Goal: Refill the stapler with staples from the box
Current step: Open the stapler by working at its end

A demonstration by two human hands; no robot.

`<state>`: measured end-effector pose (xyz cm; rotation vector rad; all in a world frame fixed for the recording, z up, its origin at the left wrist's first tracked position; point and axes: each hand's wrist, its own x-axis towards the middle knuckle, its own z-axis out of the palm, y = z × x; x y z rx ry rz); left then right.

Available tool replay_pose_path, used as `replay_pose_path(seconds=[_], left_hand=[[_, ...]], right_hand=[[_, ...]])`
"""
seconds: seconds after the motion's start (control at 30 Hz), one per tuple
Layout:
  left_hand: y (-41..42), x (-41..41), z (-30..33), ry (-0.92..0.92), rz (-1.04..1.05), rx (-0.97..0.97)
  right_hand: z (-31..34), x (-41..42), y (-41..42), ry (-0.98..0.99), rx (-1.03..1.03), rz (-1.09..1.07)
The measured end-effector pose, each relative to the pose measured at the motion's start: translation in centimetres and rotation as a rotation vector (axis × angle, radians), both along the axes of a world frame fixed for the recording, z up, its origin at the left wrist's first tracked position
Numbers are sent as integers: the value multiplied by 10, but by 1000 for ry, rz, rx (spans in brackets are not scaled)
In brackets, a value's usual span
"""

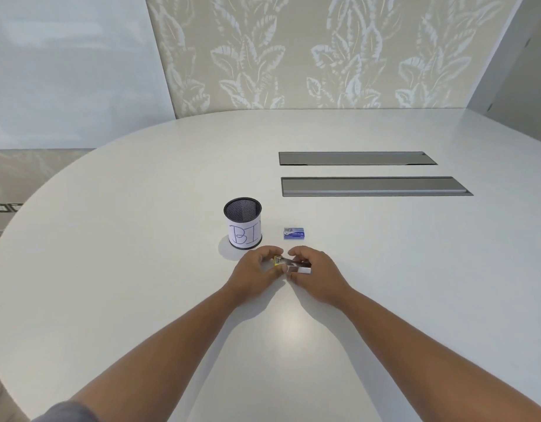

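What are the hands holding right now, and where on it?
Both hands hold the small stapler: the left hand grips its yellow end, the right hand its white end.

I see an office meeting room: a big white conference table with cable hatches, leaf-patterned wall panel.

— Any writing to read here?
— Yes: a white paper label wrapped round the black mesh cup carries hand-drawn letters, "BI", with a further stroke cut off at the label's right edge.
— And the small blue box just right of that cup?
— It bears white print on its top, too small to make out.
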<state>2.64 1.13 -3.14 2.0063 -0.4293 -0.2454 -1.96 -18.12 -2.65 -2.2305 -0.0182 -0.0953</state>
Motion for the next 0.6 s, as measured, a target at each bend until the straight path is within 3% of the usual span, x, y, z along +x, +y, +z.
replay_pose_path(seconds=[0.23,0.33,0.6], left_hand=[[-6,-4,3,20,65,-112],[-4,-2,3,112,22,-202],[-3,-2,3,100,25,-215]], right_hand=[[-8,-10,5,-149,-5,-17],[-10,-11,4,-162,49,-21],[1,-1,5,39,307,-84]])
